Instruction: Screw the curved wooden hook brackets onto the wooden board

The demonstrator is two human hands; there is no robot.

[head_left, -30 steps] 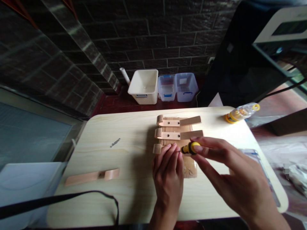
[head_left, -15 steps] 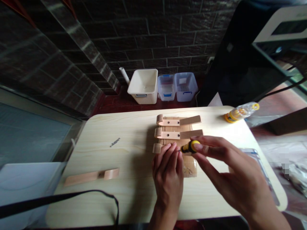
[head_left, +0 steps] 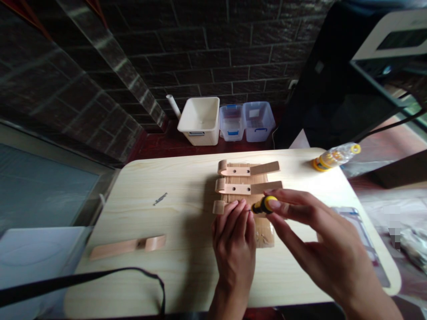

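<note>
My right hand (head_left: 320, 240) grips a yellow and black screwdriver (head_left: 263, 205) between thumb and fingers, its tip pointing left toward my left fingertips. Fingers together, my left hand (head_left: 235, 246) presses down on a wooden hook (head_left: 218, 207); only its curled end shows clearly. That hook lies across a taped cardboard piece (head_left: 265, 235). Beyond it on the same cardboard are two similar pieces, a middle hook (head_left: 240, 189) and a far hook (head_left: 240, 171), each with two dark holes or screws. Whether the screwdriver tip sits in a screw is hidden by my fingers.
A loose wooden hook (head_left: 123, 246) and a small pile of screws (head_left: 160, 199) lie on the table's left. A clear bottle with yellow ends (head_left: 335, 158) stands far right, a flat tray-like object (head_left: 373, 262) nearer. A black strap (head_left: 133, 268) crosses the front left.
My right hand and the screwdriver have shifted very slightly, while my left hand stays on the hook. Nothing else has visibly moved.
</note>
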